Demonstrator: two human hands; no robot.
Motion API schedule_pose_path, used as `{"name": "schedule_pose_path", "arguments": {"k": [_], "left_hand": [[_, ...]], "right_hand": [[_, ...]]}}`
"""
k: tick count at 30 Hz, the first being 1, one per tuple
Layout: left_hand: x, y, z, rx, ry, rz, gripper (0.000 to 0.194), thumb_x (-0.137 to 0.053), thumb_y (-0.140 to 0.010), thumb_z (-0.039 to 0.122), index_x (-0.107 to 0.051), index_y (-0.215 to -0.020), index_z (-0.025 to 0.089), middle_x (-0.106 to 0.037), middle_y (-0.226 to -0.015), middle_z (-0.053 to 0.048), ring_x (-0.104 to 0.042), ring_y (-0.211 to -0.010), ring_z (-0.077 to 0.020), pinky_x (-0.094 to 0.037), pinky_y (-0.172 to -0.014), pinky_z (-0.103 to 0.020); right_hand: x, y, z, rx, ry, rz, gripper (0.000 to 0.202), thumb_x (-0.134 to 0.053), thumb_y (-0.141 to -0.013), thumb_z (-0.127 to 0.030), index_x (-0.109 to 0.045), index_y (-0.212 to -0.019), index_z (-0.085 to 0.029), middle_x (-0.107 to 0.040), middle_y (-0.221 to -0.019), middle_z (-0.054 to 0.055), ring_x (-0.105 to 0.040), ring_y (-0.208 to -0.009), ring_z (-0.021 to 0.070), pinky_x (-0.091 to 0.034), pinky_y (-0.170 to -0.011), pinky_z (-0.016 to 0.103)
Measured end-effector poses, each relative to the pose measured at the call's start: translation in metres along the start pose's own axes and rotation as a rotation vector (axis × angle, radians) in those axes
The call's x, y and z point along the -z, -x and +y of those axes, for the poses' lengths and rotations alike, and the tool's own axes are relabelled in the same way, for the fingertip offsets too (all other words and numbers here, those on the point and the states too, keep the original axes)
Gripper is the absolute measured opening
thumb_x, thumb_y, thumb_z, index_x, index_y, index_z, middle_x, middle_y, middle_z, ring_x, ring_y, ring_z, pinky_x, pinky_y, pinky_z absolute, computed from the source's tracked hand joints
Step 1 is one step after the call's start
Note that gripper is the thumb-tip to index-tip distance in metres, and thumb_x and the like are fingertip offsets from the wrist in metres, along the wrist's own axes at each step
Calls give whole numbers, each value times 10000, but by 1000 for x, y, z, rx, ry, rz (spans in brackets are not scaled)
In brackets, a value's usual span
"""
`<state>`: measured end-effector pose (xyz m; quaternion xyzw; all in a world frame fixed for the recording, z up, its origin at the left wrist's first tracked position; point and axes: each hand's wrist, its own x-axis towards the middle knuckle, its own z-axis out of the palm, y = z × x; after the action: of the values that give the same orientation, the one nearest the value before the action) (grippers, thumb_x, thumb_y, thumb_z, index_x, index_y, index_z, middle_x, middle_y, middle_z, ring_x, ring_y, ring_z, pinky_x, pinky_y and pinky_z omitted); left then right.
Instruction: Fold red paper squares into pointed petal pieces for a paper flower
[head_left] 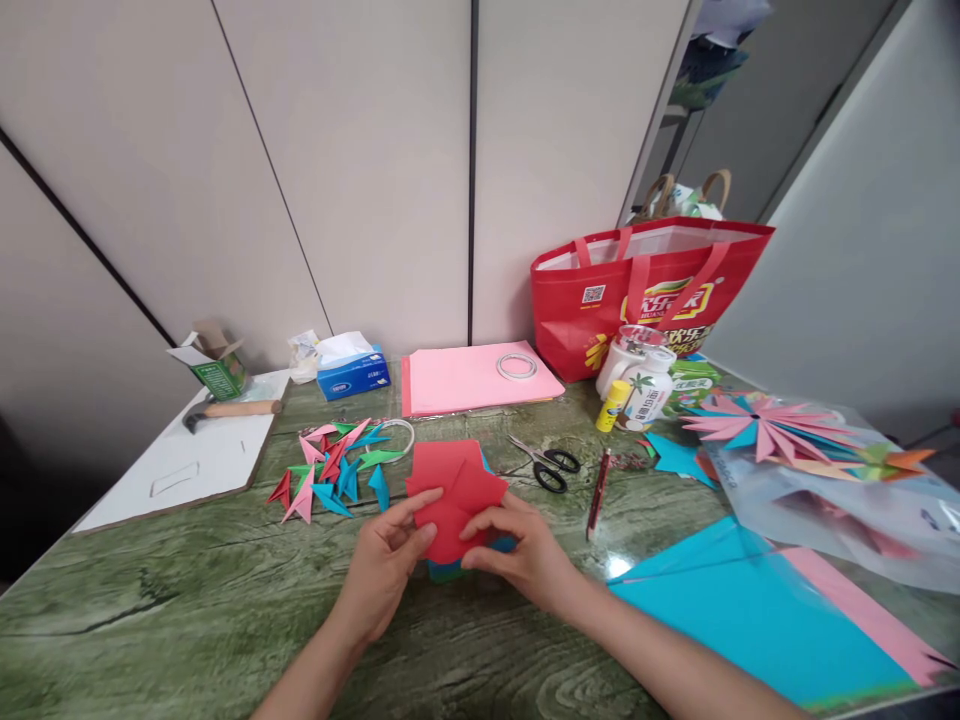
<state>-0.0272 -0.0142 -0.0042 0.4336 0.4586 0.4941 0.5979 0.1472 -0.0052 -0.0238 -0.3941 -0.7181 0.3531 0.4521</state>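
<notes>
A red folded paper is held up over the table at the centre, its outline rounded below and angular at the sides. My left hand pinches its lower left edge between thumb and fingers. On the right side, my right hand grips the same paper, fingers curled over its front. Bits of blue and green paper show behind and below the red one. Black-handled scissors lie open beyond my right hand, with a dark red pencil beside them. Small folded coloured paper pieces form a pile to the left.
Pink sheets with a ring on top lie behind. A blue tissue box, hammer and white board are left. Toward the right are a red bag, yellow glue stick, white bottle, blue sheets and a paper star.
</notes>
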Motion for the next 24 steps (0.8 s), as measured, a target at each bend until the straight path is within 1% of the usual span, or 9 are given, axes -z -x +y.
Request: {"name": "schedule_pose_path", "arguments": {"k": [2, 5, 7, 12, 14, 16, 18, 22, 24], "left_hand": [[-2, 2, -1, 2, -21, -34, 366, -688, -655, 246, -656, -1011, 164, -696, -804, -48, -585, -687, -134, -448, -616, -201], [-4, 4, -3, 2, -25, -58, 337, -672, -674, 250, -663, -1004, 184, -689, -959, -60, -592, -856, -178, -452, -729, -234], [-6, 5, -5, 12, -22, -59, 340, -676, -670, 251, -664, -1005, 191, -674, -1019, -64, -586, -916, -199, -451, -770, -255], [-11, 8, -8, 48, -14, -88, 528, -761, -542, 168, -636, -1054, 195, -688, -996, -62, -601, -921, -226, -479, -754, -268], [-13, 8, -9, 36, -8, -76, 511, -758, -547, 166, -642, -1044, 190, -693, -984, -63, -601, -932, -225, -477, -775, -271], [-13, 7, -11, 22, -5, -58, 471, -744, -572, 173, -649, -1033, 188, -697, -971, -61, -608, -918, -211, -472, -786, -261], [-12, 6, -12, 16, -2, -40, 464, -735, -589, 174, -642, -1043, 187, -696, -976, -60, -611, -907, -199, -470, -781, -248], [-10, 5, -11, -8, 21, 7, 485, -733, -595, 164, -623, -1067, 187, -669, -1043, -59, -582, -966, -191, -455, -801, -233], [-10, 5, -9, -3, 26, 20, 482, -735, -594, 166, -626, -1063, 194, -675, -1028, -51, -583, -957, -179, -456, -789, -216]], "right_hand": [[-2, 1, 1, -24, 36, 67, 202, -686, -654, -379, -648, -656, -181, -595, -681, 19, -514, -656, 141, -405, -590, 229], [-3, 1, 2, -50, 72, 125, 226, -660, -684, -378, -608, -604, -172, -586, -619, 10, -492, -594, 128, -380, -541, 218], [-4, 1, 2, -72, 77, 154, 230, -651, -693, -368, -589, -592, -172, -570, -580, 0, -474, -553, 119, -367, -515, 213], [-4, 1, 3, -155, -5, 194, 228, -666, -681, -357, -542, -634, -172, -530, -538, -40, -449, -439, 83, -355, -472, 209], [-4, 2, 4, -161, -32, 205, 245, -683, -661, -361, -527, -643, -174, -515, -539, -49, -446, -428, 77, -357, -464, 207], [-4, 1, 4, -139, -30, 196, 250, -687, -657, -357, -527, -604, -172, -497, -520, -47, -448, -443, 81, -363, -463, 205], [-4, 1, 4, -110, -35, 164, 219, -691, -654, -336, -563, -599, -168, -524, -558, -25, -482, -498, 96, -392, -486, 207], [-3, 0, 3, -95, -154, 94, 134, -680, -659, -259, -646, -757, -174, -590, -781, 33, -574, -683, 134, -480, -601, 227], [-3, 0, 3, -113, -195, 90, 119, -662, -674, -239, -661, -779, -182, -594, -800, 36, -586, -708, 139, -492, -619, 230]]}}
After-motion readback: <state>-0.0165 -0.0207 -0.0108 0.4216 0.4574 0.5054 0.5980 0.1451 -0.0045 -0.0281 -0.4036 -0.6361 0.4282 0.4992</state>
